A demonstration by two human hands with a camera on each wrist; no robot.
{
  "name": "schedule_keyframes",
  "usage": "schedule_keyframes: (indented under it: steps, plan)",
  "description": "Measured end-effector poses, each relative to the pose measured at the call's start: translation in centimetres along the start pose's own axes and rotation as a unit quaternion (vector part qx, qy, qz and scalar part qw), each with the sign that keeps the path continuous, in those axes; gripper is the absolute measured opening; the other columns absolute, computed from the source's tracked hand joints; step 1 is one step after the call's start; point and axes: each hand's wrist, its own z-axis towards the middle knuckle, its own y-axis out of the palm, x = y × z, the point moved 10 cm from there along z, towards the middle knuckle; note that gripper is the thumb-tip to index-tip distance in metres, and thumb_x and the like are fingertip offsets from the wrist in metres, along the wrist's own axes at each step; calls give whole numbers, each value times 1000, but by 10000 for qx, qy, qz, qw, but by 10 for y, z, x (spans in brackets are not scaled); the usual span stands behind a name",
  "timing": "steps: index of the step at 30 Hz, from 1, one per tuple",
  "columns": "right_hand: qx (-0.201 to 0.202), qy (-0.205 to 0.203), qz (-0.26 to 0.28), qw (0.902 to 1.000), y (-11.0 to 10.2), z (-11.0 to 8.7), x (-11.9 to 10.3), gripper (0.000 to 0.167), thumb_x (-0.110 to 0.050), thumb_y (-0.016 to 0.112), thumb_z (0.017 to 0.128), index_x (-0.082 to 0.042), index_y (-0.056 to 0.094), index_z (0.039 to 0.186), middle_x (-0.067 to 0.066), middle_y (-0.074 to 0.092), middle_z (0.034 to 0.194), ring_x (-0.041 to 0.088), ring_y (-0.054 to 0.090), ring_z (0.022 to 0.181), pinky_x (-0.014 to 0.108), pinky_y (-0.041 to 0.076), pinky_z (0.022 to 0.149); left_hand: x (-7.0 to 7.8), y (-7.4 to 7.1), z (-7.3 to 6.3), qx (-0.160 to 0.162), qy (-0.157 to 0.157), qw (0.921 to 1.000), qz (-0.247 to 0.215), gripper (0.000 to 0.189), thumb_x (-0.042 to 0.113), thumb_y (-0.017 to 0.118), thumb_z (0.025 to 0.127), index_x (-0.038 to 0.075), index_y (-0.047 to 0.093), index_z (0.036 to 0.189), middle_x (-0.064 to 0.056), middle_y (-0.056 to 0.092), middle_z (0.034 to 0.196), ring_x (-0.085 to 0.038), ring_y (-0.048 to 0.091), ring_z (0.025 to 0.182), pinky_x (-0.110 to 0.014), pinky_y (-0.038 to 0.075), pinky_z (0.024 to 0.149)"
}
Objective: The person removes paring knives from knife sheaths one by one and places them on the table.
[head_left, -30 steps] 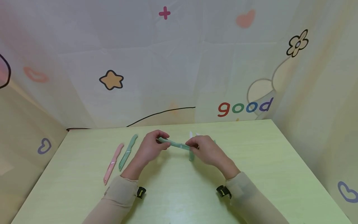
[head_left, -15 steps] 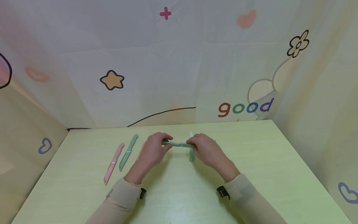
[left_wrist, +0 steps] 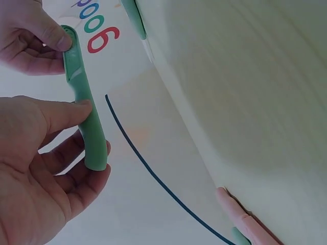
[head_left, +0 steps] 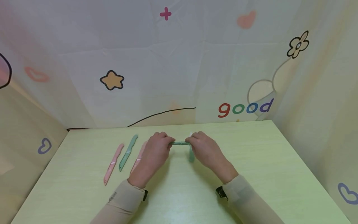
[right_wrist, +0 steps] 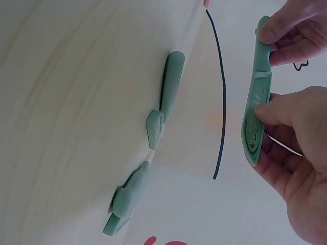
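A green sheathed knife is held level above the table between both hands. My left hand pinches its handle, with the thumb on one side and fingers behind, as the left wrist view shows. My right hand grips the sheath, thumb on its embossed face and fingers underneath. The sheath covers the blade. Below the right hand lies a green handle with a pale blade, partly hidden by that hand. The right wrist view shows a small green piece next to this handle and another green item nearby.
Left of the hands lie a pink sheathed knife, a green one and a second pink one, partly behind the left hand. A printed curtain hangs along the table's back edge.
My left hand has moved right along the handle, closing in on the right hand, and the knife has levelled out. The second pink knife has come into sight beside the left forearm.
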Motion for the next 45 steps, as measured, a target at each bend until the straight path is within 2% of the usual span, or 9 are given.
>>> schedule_keyframes:
  steps: [7, 11, 19, 25, 45]
  plan:
    - [269, -359, -396, 9982, -3, 2, -7, 26, 8, 79, 89, -7, 79, 111, 6, 75, 104, 24, 66, 96, 31, 58, 86, 9, 2, -1, 6, 269, 9963, 813, 19, 2, 83, 90, 13, 83, 106, -5, 68, 92, -25, 60, 82, -33, 53, 68]
    - [476, -503, -536, 9962, -5, 1, -10, 27, 9, 80, 88, -6, 79, 110, 7, 75, 103, 24, 66, 94, 30, 58, 86, 13, 3, -2, 40, 368, 9936, 1063, 21, 1, 82, 90, 12, 82, 107, -6, 68, 94, -25, 60, 85, -33, 52, 70]
    - [854, -646, -537, 9928, -9, -1, -13, 26, 9, 82, 87, -3, 79, 110, 8, 74, 103, 25, 65, 96, 29, 58, 87, 20, -2, -2, 420, 644, 9883, 1319, 21, 1, 83, 90, 11, 82, 108, -6, 66, 95, -26, 58, 86, -34, 52, 70]
    - [987, -722, -600, 9907, -10, -1, -13, 26, 9, 82, 87, -3, 80, 109, 7, 72, 102, 24, 65, 97, 28, 57, 87, 23, -5, -3, 601, 815, 9848, 1409, 21, 1, 83, 90, 10, 82, 109, -7, 65, 94, -26, 58, 84, -34, 52, 67]
    - [985, -730, -603, 9906, -11, -2, -14, 30, 7, 86, 84, -4, 81, 111, 8, 71, 101, 24, 63, 95, 26, 59, 80, 23, -5, -6, 737, 933, 9795, 1623, 22, -2, 82, 89, 10, 80, 108, -7, 63, 93, -27, 56, 87, -34, 51, 69]
